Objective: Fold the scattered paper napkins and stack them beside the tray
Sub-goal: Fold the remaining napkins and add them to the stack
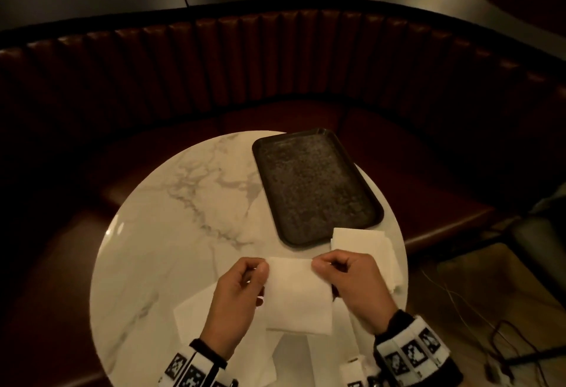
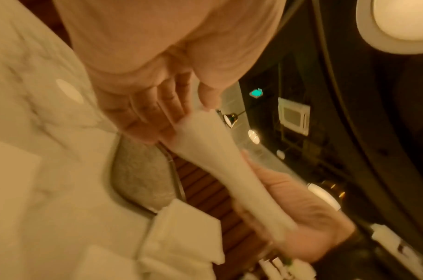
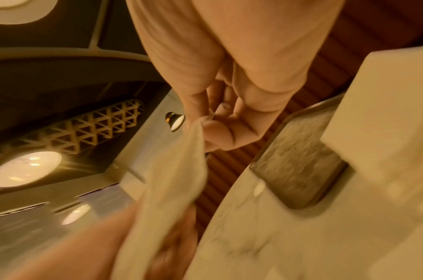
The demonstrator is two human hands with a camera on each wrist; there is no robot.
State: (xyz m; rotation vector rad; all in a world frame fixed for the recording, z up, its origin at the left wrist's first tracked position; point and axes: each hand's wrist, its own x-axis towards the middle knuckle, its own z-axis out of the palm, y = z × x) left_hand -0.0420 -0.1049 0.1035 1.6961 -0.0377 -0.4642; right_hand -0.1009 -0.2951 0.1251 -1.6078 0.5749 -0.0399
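Observation:
A white paper napkin (image 1: 298, 294) hangs folded above the near part of the round marble table (image 1: 183, 202). My left hand (image 1: 242, 288) pinches its upper left corner and my right hand (image 1: 352, 279) pinches its upper right corner. The left wrist view shows the napkin (image 2: 229, 166) stretched between both hands; the right wrist view shows the napkin (image 3: 179, 180) pinched at its corner. A stack of folded napkins (image 1: 364, 248) lies just in front of the dark tray (image 1: 315, 184), at its near right corner. Unfolded napkins (image 1: 196, 313) lie flat under my hands.
The tray sits on the far right part of the table, reaching its edge. A curved brown leather booth (image 1: 275, 64) wraps round the far side. Cables (image 1: 505, 340) lie on the floor at the right.

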